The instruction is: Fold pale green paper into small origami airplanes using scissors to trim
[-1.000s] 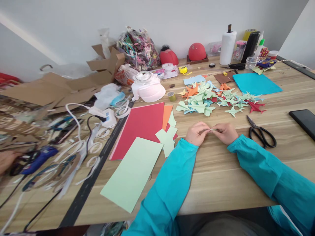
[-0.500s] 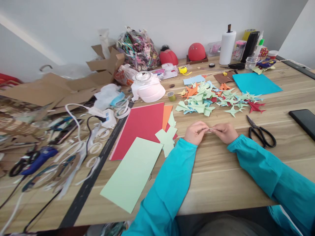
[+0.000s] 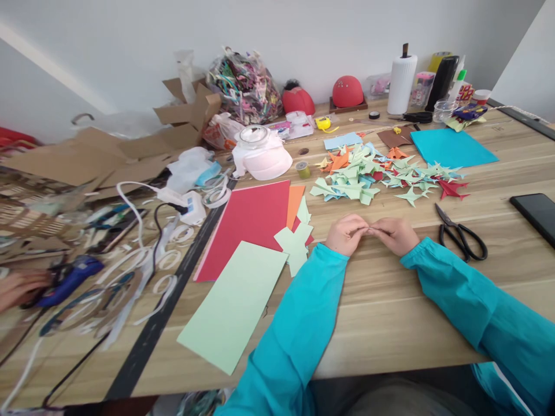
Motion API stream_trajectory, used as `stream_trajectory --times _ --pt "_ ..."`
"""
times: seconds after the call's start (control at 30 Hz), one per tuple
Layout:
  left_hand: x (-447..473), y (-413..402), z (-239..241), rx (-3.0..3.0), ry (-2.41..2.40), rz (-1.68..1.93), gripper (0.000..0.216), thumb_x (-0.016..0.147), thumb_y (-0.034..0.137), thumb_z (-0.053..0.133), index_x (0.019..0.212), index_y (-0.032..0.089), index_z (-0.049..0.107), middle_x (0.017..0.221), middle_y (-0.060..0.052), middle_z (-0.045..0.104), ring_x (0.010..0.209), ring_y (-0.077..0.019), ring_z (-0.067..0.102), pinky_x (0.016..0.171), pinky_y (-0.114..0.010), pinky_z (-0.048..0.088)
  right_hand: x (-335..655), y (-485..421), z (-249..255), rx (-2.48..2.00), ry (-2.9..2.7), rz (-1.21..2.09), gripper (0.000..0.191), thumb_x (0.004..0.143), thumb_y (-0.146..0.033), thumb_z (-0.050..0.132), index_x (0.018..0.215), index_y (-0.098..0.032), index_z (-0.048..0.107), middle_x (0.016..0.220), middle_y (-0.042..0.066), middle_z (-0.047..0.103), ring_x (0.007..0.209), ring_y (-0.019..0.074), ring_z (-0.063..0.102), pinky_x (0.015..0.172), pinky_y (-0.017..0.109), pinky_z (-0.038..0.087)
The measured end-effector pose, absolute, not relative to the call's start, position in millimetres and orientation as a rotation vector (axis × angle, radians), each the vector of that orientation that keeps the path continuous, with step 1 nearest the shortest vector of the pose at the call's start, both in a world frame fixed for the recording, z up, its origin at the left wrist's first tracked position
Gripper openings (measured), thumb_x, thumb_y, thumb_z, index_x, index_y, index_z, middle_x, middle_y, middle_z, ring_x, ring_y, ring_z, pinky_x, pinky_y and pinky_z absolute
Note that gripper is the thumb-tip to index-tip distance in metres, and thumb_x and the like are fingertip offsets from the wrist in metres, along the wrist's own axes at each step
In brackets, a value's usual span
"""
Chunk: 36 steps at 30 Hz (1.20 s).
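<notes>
Above the bare wood in front of me, my left hand [image 3: 347,234] and my right hand [image 3: 394,234] meet fingertip to fingertip. Both are pinched closed. Whatever lies between the fingers is too small and covered to name. Just beyond them spreads a heap of folded paper shapes [image 3: 358,170] in green, orange, blue and red. Black-handled scissors [image 3: 463,234] lie part open to the right of my right hand. Left of my left hand are green paper cut-outs [image 3: 295,247], a red sheet [image 3: 254,225] and a pale green sheet [image 3: 234,306].
At far left, another person's hand [image 3: 19,288] reaches to a blue corded tool [image 3: 71,282] among white strips and cables. A phone [image 3: 537,214] lies at right. Farther back are a spool [image 3: 302,170], a pink cap [image 3: 264,162] and a turquoise sheet [image 3: 453,147].
Another person's hand has come in from the left edge to the blue tool. My hands have barely moved; the small pale bit seen between my fingertips is now mostly covered.
</notes>
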<state>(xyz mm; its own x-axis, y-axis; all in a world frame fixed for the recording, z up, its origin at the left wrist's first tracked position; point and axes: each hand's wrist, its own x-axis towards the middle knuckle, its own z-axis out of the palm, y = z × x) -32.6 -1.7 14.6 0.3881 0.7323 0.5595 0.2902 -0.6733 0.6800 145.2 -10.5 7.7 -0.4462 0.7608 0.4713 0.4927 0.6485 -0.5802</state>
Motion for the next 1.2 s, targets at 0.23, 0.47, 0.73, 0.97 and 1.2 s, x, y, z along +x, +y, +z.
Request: stream_trajectory --times 0.23,0.47,0.73,0.97,1.2 --pt "-34.9 1.2 14.3 2.295 0.88 1.157 0.017 0.082 0.024 0.056 0.07 0.018 0.066 0.07 -0.004 0.064 0.068 -0.0143 0.059 0.072 -0.03 0.045 145.8 -11.2 7.7 -0.883 -2.258 0.324 0.036 0.093 -0.031 0.036 0.08 -0.016 0.066 0.07 0.009 0.066 0.067 0.0172 0.06 0.064 0.028 0.048" --pt "-35.5 3.8 9.2 2.171 0.992 1.26 0.013 0.078 0.029 0.063 0.078 0.018 0.07 0.074 -0.005 0.068 0.071 -0.0157 0.061 0.076 -0.033 0.047 147.8 -10.7 6.0 -1.01 -2.186 0.319 0.034 0.092 -0.037 0.038 0.087 -0.021 0.067 0.076 0.005 0.07 0.07 0.0157 0.064 0.065 0.026 0.048" --pt "-39.0 -0.6 17.2 1.888 1.099 1.254 0.015 0.072 0.029 0.069 0.081 0.018 0.071 0.085 -0.006 0.071 0.082 -0.017 0.064 0.08 -0.031 0.051 148.3 -11.6 7.6 -1.081 -2.136 0.293 0.036 0.092 -0.038 0.038 0.082 -0.021 0.068 0.068 0.003 0.07 0.063 0.0145 0.064 0.061 0.024 0.047" --pt "-36.3 0.5 15.0 1.882 1.009 1.242 0.018 0.073 0.033 0.068 0.069 0.015 0.069 0.07 -0.005 0.068 0.068 -0.0141 0.062 0.065 -0.026 0.05 145.8 -11.4 2.9 -1.035 -2.102 0.236 0.031 0.086 -0.04 0.051 0.101 -0.016 0.064 0.09 0.011 0.07 0.08 0.0204 0.065 0.073 0.031 0.051" --pt "-34.0 -3.4 16.6 1.966 0.916 1.17 0.02 0.074 0.035 0.067 0.067 0.016 0.07 0.069 -0.005 0.068 0.066 -0.0143 0.061 0.064 -0.026 0.05 145.4 -8.9 0.7 -0.937 -2.249 0.288 0.028 0.088 -0.039 0.047 0.097 -0.02 0.066 0.081 0.008 0.07 0.076 0.0193 0.064 0.069 0.031 0.049"
